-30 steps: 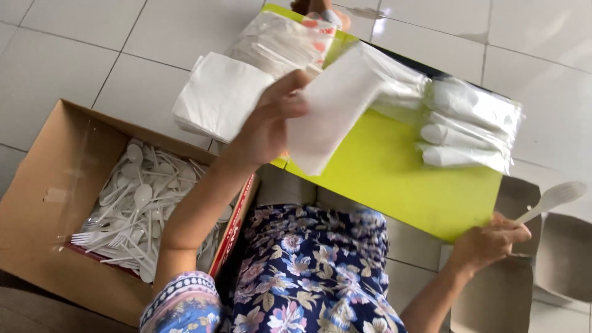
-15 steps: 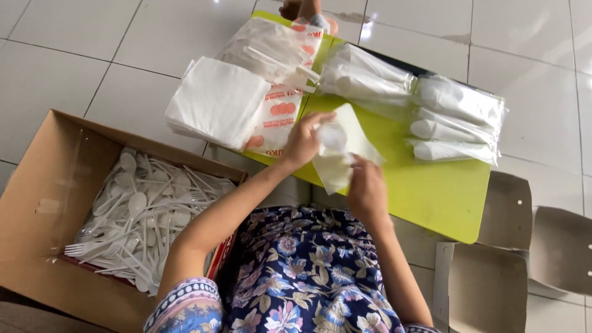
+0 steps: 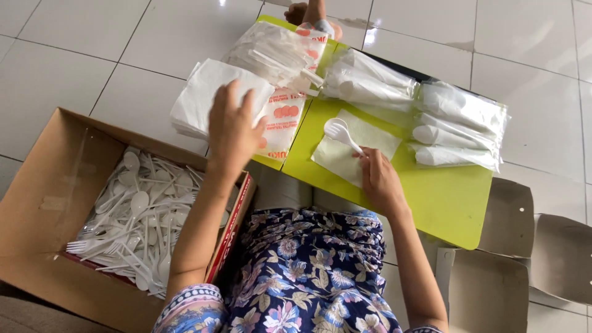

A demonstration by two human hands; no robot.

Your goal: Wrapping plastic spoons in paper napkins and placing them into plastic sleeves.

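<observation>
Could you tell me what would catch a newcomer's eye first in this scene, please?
Probably the bright lime-green board in the middle, where the right hand rests on a white napkin with a white plastic spoon on it. The left hand lies on a stack of white napkins beside the board. At lower left, an open cardboard box holds a heap of white plastic spoons and forks.
</observation>
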